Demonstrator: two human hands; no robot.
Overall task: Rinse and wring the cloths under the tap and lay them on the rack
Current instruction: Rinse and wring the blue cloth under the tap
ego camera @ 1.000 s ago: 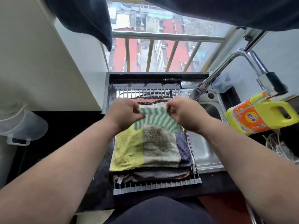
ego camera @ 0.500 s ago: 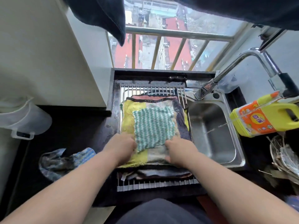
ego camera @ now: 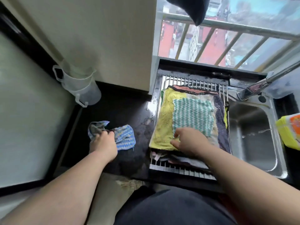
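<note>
A green-and-white wavy cloth [ego camera: 193, 116] lies flat on top of a pile of cloths on the metal rack [ego camera: 183, 170] over the left of the sink. Under it show a yellow cloth [ego camera: 164, 122] and a dark one [ego camera: 221, 120]. My right hand [ego camera: 190, 141] rests on the near edge of the pile with loose fingers, touching the green cloth's corner. My left hand [ego camera: 104, 142] grips a crumpled blue-and-grey cloth [ego camera: 121, 137] on the black counter left of the rack. The tap [ego camera: 253, 90] reaches in from the right.
The steel sink basin [ego camera: 253, 138] is right of the rack, with a thin stream of water falling into it. A yellow detergent bottle [ego camera: 290, 130] stands at the far right. A clear plastic jug [ego camera: 78, 85] sits at the back left by the wall. Dark fabric hangs overhead.
The green cloth went from held up in both hands to lying flat on the pile. My left hand then moved left onto the blue cloth on the counter. The view swung left.
</note>
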